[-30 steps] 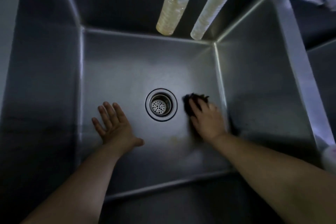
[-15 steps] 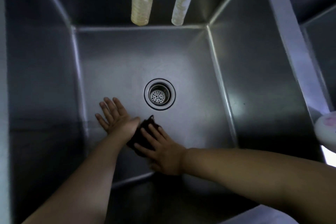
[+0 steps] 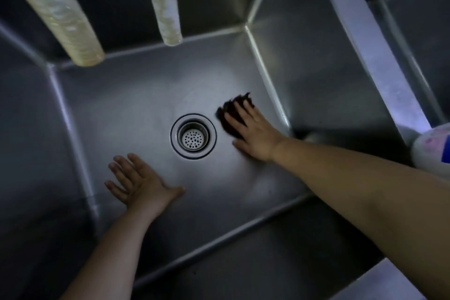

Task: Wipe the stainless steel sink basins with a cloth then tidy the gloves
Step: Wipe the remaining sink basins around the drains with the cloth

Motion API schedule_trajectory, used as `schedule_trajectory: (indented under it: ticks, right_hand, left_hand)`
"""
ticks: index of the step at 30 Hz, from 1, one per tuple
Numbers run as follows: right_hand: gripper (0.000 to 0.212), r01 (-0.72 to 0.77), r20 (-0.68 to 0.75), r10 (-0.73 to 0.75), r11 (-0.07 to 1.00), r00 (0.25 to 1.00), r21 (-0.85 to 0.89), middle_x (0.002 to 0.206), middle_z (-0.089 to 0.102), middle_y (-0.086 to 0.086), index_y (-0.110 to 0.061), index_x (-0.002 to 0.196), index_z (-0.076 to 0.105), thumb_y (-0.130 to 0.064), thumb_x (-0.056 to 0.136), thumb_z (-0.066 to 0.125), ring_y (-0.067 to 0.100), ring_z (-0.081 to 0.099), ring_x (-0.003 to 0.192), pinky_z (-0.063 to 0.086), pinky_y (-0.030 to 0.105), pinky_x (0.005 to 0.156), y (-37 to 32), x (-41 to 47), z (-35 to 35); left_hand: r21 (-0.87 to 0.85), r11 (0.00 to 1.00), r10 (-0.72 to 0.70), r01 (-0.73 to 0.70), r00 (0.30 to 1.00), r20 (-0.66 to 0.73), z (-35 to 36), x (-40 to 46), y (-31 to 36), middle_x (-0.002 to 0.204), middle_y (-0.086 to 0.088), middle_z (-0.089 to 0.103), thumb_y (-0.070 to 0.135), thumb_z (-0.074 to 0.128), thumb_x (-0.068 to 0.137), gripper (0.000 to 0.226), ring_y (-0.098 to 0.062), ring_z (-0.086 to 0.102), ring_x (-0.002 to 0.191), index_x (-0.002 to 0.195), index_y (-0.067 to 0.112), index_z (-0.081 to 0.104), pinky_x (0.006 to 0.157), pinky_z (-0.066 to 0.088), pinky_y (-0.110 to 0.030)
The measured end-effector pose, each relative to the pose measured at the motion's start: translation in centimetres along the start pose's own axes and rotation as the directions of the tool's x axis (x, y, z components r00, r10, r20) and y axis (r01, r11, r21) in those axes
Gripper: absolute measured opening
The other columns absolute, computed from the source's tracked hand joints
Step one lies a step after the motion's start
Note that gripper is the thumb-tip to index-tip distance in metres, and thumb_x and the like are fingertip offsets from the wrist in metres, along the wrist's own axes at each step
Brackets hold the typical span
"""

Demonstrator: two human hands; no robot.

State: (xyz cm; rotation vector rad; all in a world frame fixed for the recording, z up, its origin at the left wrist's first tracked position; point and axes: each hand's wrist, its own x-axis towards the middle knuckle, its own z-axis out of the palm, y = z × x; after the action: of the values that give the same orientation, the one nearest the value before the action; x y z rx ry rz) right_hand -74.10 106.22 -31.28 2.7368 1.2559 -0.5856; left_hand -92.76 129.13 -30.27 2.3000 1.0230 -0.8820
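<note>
I look down into a deep stainless steel sink basin (image 3: 136, 105) with a round drain strainer (image 3: 193, 136) in its floor. My right hand (image 3: 255, 134) presses flat on a dark cloth (image 3: 229, 114) on the basin floor, just right of the drain and near the right wall. My left hand (image 3: 138, 182) lies flat on the floor below and left of the drain, fingers spread, holding nothing. No gloves are in view.
Two pale ribbed hoses, one at the left (image 3: 56, 17) and one nearer the middle (image 3: 165, 5), hang into the basin from the far side. A steel divider (image 3: 365, 39) separates a second basin at the right. A white object (image 3: 431, 146) sits on the right rim.
My right hand has swept the cloth from beside my left hand to the right of the drain. My left hand has stayed in place. The view has shifted.
</note>
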Motion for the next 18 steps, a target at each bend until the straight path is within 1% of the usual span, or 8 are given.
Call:
schedule_trajectory:
  ticks: [3, 6, 9, 12, 13, 14, 16, 18]
  right_hand:
    - [0.072, -0.242, -0.025, 0.246, 0.964, 0.969, 0.108, 0.158, -0.012, 0.012, -0.029, 0.15, -0.004, -0.047, 0.096, 0.038, 0.034, -0.017, 0.144, -0.009, 0.041, 0.116, 0.9, 2.9, -1.3]
    - [0.072, -0.381, -0.069, 0.402, 0.9, 0.913, 0.211, 0.158, -0.013, 0.014, -0.027, 0.151, -0.005, -0.047, 0.095, 0.037, 0.034, -0.018, 0.143, -0.012, 0.042, 0.115, -0.7, 2.7, -1.1]
    - [0.078, -0.46, -0.094, 0.495, 0.851, 0.864, 0.254, 0.156, -0.014, 0.019, -0.024, 0.15, -0.007, -0.05, 0.092, 0.038, 0.038, -0.021, 0.141, -0.019, 0.041, 0.112, -4.4, -0.1, 0.5]
    - [0.081, -0.519, -0.033, 0.55, 0.804, 0.834, 0.291, 0.156, -0.011, 0.022, -0.023, 0.151, -0.004, -0.052, 0.09, 0.04, 0.041, -0.019, 0.141, -0.022, 0.044, 0.109, -8.7, -2.0, 1.6]
    - [0.08, -0.541, -0.012, 0.572, 0.782, 0.82, 0.311, 0.156, -0.01, 0.022, -0.023, 0.151, -0.003, -0.052, 0.09, 0.04, 0.041, -0.019, 0.141, -0.023, 0.044, 0.108, -9.8, -2.1, 1.8]
    - [0.078, -0.558, -0.003, 0.591, 0.763, 0.806, 0.326, 0.156, -0.01, 0.022, -0.023, 0.151, -0.002, -0.051, 0.091, 0.039, 0.04, -0.019, 0.141, -0.023, 0.044, 0.108, -10.4, -1.9, 1.8]
    - [0.074, -0.544, -0.032, 0.586, 0.769, 0.809, 0.336, 0.157, -0.008, 0.021, -0.025, 0.151, 0.0, -0.05, 0.092, 0.038, 0.04, -0.017, 0.142, -0.022, 0.045, 0.109, -10.4, -1.1, 1.8]
    - [0.069, -0.459, -0.11, 0.515, 0.828, 0.85, 0.323, 0.158, -0.002, 0.019, -0.027, 0.151, 0.007, -0.046, 0.093, 0.039, 0.04, -0.011, 0.143, -0.016, 0.046, 0.113, -9.1, -0.1, 1.5]
  left_hand:
    - [0.032, 0.999, -0.018, 0.018, 1.0, -0.017, 0.2, 0.1, 0.1, 0.148, -0.02, -0.036, 0.066, 0.08, 0.046, 0.157, -0.032, -0.036, 0.135, 0.139, 0.007, -0.032, 0.107, -0.019, -0.054]
    - [0.039, 0.999, -0.023, 0.023, 1.0, -0.007, 0.0, 0.0, 0.2, 0.147, -0.02, -0.036, 0.068, 0.079, 0.046, 0.158, -0.032, -0.037, 0.135, 0.138, 0.006, -0.034, 0.107, -0.019, -0.055]
    - [0.026, 1.0, -0.01, 0.009, 1.0, 0.019, -0.5, -0.4, 0.6, 0.147, -0.022, -0.037, 0.066, 0.079, 0.048, 0.157, -0.034, -0.037, 0.134, 0.138, 0.006, -0.034, 0.107, -0.019, -0.056]
    - [0.025, 1.0, 0.004, -0.004, 1.0, 0.025, -1.4, -1.2, 1.4, 0.148, -0.022, -0.033, 0.058, 0.08, 0.056, 0.147, -0.034, -0.033, 0.136, 0.142, 0.006, -0.028, 0.108, -0.016, -0.057]
    - [0.064, 0.997, 0.053, -0.053, 0.999, 0.005, -1.5, -1.4, 1.7, 0.151, -0.021, -0.029, 0.055, 0.078, 0.06, 0.14, -0.033, -0.028, 0.139, 0.144, 0.007, -0.022, 0.111, -0.013, -0.057]
    - [0.133, 0.98, 0.152, -0.147, 0.988, -0.022, -1.5, -1.7, 2.1, 0.154, -0.018, -0.024, 0.052, 0.075, 0.065, 0.129, -0.031, -0.023, 0.141, 0.147, 0.008, -0.015, 0.114, -0.009, -0.055]
    - [0.26, 0.905, 0.351, -0.335, 0.936, -0.014, -1.3, -1.9, 3.3, 0.156, -0.012, -0.019, 0.048, 0.066, 0.072, 0.112, -0.027, -0.02, 0.143, 0.15, 0.013, -0.007, 0.115, -0.008, -0.05]
    - [0.275, 0.884, 0.378, -0.377, 0.924, 0.051, -1.1, -1.6, 4.8, 0.154, -0.011, -0.027, 0.054, 0.063, 0.072, 0.114, -0.026, -0.026, 0.141, 0.15, 0.017, -0.012, 0.113, -0.013, -0.049]
